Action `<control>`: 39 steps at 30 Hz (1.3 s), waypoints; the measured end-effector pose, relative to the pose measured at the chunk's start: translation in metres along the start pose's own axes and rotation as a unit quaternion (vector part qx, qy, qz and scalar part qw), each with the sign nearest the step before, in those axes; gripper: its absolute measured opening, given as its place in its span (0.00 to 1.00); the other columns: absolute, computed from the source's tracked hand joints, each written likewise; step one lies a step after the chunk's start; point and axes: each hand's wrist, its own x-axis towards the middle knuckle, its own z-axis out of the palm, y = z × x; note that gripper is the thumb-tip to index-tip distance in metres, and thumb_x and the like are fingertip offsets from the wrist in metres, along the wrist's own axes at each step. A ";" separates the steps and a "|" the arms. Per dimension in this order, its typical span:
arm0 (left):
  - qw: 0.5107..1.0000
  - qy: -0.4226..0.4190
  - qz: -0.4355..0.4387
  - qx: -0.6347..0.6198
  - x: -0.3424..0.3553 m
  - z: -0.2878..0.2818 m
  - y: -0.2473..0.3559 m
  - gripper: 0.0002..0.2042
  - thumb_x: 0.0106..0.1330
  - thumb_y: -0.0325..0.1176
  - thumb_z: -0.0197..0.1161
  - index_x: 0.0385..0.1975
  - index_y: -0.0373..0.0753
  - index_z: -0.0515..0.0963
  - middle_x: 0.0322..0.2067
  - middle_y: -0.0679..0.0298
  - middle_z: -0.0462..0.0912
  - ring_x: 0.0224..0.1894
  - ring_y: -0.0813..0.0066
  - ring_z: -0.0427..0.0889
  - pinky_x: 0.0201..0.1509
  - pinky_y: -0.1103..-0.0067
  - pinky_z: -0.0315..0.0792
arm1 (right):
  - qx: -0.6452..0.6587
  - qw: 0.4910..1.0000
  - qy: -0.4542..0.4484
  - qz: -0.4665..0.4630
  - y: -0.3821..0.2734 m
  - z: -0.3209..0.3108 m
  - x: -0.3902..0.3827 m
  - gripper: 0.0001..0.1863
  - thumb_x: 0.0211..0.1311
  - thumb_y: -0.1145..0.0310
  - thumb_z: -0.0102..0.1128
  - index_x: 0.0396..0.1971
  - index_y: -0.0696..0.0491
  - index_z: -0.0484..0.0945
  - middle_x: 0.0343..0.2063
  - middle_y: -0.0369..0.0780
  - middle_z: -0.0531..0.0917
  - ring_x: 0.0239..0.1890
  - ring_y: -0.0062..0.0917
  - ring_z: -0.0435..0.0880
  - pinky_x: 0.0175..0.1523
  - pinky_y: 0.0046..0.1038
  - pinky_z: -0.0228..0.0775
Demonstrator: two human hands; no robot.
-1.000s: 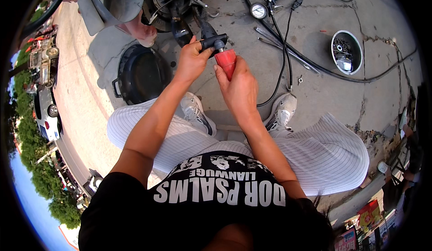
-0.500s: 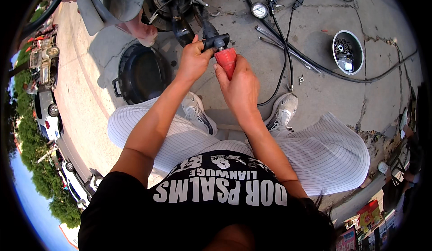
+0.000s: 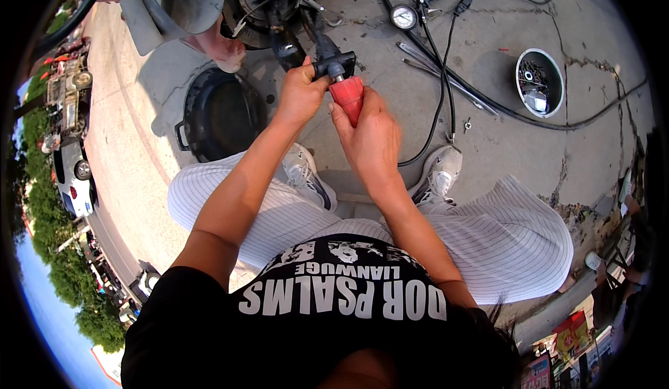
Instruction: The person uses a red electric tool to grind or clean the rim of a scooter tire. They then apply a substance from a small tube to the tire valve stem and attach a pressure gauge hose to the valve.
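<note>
- The red piece [image 3: 346, 97] sits between my two hands, raised in front of me, tilted, its wide end away from me.
- My right hand [image 3: 373, 131] has its thumb and fingers bent around the narrow lower end of the red piece, parted only by its thickness.
- My left hand [image 3: 301, 100] is curled around the left end of the black crossbar [image 3: 341, 63], just beyond the red piece; one digit pokes up beside the bar.
- Close beyond the red piece, to its left, come the dark tubes [image 3: 286, 47]; whether they touch the bar or my left hand I cannot tell.
- To the right of the red piece there is more room: the silver bars [image 3: 465, 93] and the black hose [image 3: 571, 125] lie well apart from it.
- The red piece looks scuffed, ridged and tapered; a short metal neck [image 3: 336, 74] joins it to the crossbar.
- Left of the red piece is the round black basin [image 3: 226, 117], its rim well apart from my knuckles.
- Beyond the red piece, to its right, lies the dial gauge [image 3: 404, 17]; far right stands the pail [image 3: 552, 75] with small metal parts.
- Nearer me than the red piece, my shoes [image 3: 439, 173] flank it.
</note>
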 end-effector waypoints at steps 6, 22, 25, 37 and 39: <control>1.000 -0.013 0.008 0.020 0.002 -0.001 -0.003 0.05 0.63 0.23 0.62 0.27 0.33 0.84 0.23 0.73 0.82 0.33 0.93 0.73 0.73 0.79 0.50 | 0.001 1.000 0.002 0.015 -0.001 -0.002 0.001 0.27 0.59 0.56 0.66 0.48 0.63 0.73 0.34 0.54 0.82 0.32 0.51 0.83 0.37 0.44 0.74; 0.992 -0.042 -0.072 -0.091 0.000 -0.002 -0.002 0.05 0.61 0.23 0.62 0.33 0.31 0.83 0.28 0.70 0.80 0.32 0.83 0.74 0.38 0.81 0.68 | -0.012 1.000 0.010 -0.002 -0.001 -0.001 -0.002 0.26 0.57 0.57 0.67 0.46 0.62 0.72 0.32 0.51 0.80 0.30 0.47 0.82 0.35 0.44 0.74; 0.991 -0.039 -0.075 -0.108 0.000 0.001 0.001 0.05 0.59 0.21 0.60 0.32 0.30 0.83 0.28 0.69 0.80 0.32 0.82 0.74 0.38 0.81 0.68 | -0.014 1.000 0.009 0.004 0.001 -0.002 0.000 0.27 0.57 0.57 0.67 0.47 0.63 0.72 0.33 0.51 0.80 0.30 0.47 0.82 0.35 0.43 0.74; 0.994 -0.040 -0.062 -0.075 0.002 -0.003 -0.010 0.06 0.61 0.21 0.59 0.33 0.30 0.83 0.30 0.69 0.82 0.35 0.82 0.76 0.42 0.82 0.69 | -0.014 1.000 0.006 -0.004 -0.001 -0.001 -0.002 0.27 0.57 0.57 0.66 0.47 0.62 0.71 0.32 0.51 0.80 0.30 0.47 0.82 0.35 0.42 0.75; 0.994 -0.049 -0.072 -0.066 0.002 -0.002 -0.008 0.09 0.62 0.18 0.55 0.37 0.33 0.83 0.34 0.70 0.84 0.38 0.84 0.78 0.46 0.83 0.72 | -0.025 1.000 0.009 0.006 0.005 -0.003 0.003 0.27 0.58 0.56 0.66 0.47 0.62 0.71 0.31 0.51 0.80 0.31 0.47 0.83 0.35 0.42 0.75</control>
